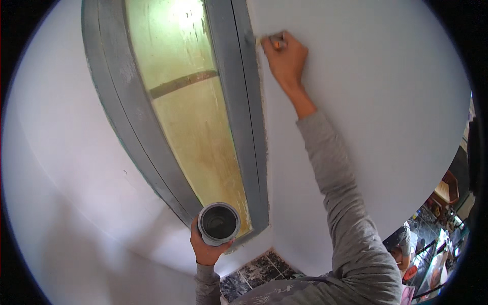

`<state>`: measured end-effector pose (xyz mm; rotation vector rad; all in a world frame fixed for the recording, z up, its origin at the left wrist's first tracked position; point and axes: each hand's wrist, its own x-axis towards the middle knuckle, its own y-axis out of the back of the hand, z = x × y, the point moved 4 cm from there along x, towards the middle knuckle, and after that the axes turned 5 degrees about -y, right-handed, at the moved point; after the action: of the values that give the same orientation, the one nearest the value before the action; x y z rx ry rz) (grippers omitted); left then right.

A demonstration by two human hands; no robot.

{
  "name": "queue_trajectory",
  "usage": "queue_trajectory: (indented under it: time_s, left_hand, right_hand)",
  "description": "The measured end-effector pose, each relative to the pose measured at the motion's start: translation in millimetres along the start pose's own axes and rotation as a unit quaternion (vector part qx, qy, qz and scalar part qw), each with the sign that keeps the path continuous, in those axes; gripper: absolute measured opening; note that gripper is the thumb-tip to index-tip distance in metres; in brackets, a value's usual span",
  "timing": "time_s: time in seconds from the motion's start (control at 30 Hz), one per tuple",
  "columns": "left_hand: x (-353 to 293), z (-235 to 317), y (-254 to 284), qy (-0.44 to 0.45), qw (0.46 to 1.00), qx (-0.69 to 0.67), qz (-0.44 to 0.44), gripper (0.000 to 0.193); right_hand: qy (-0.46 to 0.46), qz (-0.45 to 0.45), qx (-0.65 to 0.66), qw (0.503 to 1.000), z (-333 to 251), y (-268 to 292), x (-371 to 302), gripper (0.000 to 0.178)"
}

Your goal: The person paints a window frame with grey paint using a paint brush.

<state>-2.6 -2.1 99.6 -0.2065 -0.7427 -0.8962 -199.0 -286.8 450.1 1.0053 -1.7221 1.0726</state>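
My left hand (pixel 206 251) grips a round grey tub (pixel 202 229) low in front of the window, its open top facing up. Dark grey paint shows inside. Raised to the upper right, my right hand (pixel 287 58) is closed around a small paintbrush (pixel 277 44) with an orange handle end. Most of the brush is covered by my fingers. Its tip is close to the right edge of the grey window frame (pixel 236 101), where the frame meets the white wall (pixel 386 112); I cannot tell whether it touches.
Yellowish frosted glass (pixel 195 137) fills the frame, crossed by a brown bar (pixel 184 84). Dark marbled tiles (pixel 259 269) lie below. At the far right are a wooden chair (pixel 446 190), a person (pixel 399 244) and assorted household clutter.
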Motion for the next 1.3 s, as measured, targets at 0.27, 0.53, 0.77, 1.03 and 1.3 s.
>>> queue_trajectory:
  time_s: [0.27, 0.53, 0.77, 1.03, 1.3]
  left_hand:
    - [6, 0, -15, -0.005, 0.999, 0.022, -0.022, 0.105]
    - [-3, 8, -5, 0.015, 0.999, 0.010, -0.038, 0.109]
    - [-8, 13, 10, -0.011, 1.000, 0.023, -0.014, 0.105]
    - [-6, 10, 6, 0.010, 0.998, 0.066, -0.009, 0.105]
    - [-7, 18, 3, -0.017, 1.000, -0.001, -0.018, 0.108]
  right_hand:
    - [-0.189, -0.103, 0.015, 0.976, 29, 42, -130, 0.028]
    - [0.011, -0.083, -0.053, 0.995, -2, -11, 30, 0.027]
    - [0.020, -0.006, 0.120, 0.993, -34, -23, 115, 0.018]
    - [-0.077, -0.032, 0.009, 0.996, 16, 17, -103, 0.035]
    - [-0.164, -0.140, -0.033, 0.976, 10, 44, -121, 0.027]
